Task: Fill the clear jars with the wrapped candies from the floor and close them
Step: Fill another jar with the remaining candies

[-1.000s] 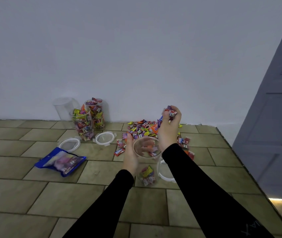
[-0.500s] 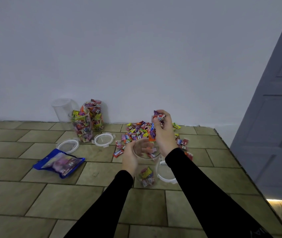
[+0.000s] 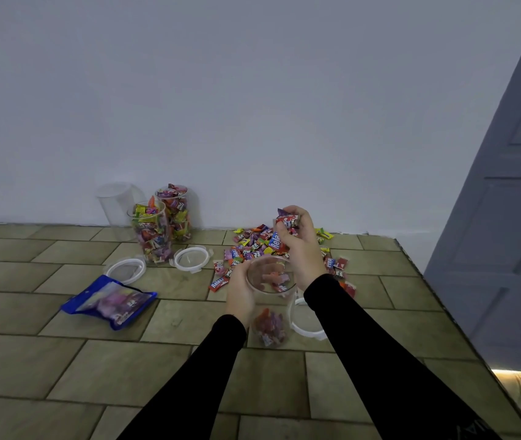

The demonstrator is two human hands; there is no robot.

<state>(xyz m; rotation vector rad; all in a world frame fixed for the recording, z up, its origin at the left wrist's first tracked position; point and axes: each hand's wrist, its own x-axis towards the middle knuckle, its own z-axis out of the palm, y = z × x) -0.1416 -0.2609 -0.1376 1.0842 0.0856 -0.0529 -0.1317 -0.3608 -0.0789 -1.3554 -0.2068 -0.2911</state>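
Note:
My left hand [image 3: 239, 292] grips the side of a clear jar [image 3: 271, 300] standing on the tiled floor, a few candies lying at its bottom. Just above and behind the jar's mouth, my right hand [image 3: 300, 246] holds a bunch of wrapped candies [image 3: 287, 221]. A pile of loose wrapped candies [image 3: 253, 246] lies on the floor behind the jar, near the wall. Two jars full of candies [image 3: 152, 236] [image 3: 176, 214] and one empty jar [image 3: 116, 203] stand at the back left, all without lids.
Two white-rimmed lids [image 3: 125, 269] [image 3: 193, 258] lie by the full jars; a third lid [image 3: 307, 325] lies right of the held jar. A blue candy bag [image 3: 110, 301] lies on the floor at left. A grey door [image 3: 507, 217] stands at right.
My right hand has carried its candies leftward and down from above the pile toward the jar's mouth. My left hand has stayed on the jar.

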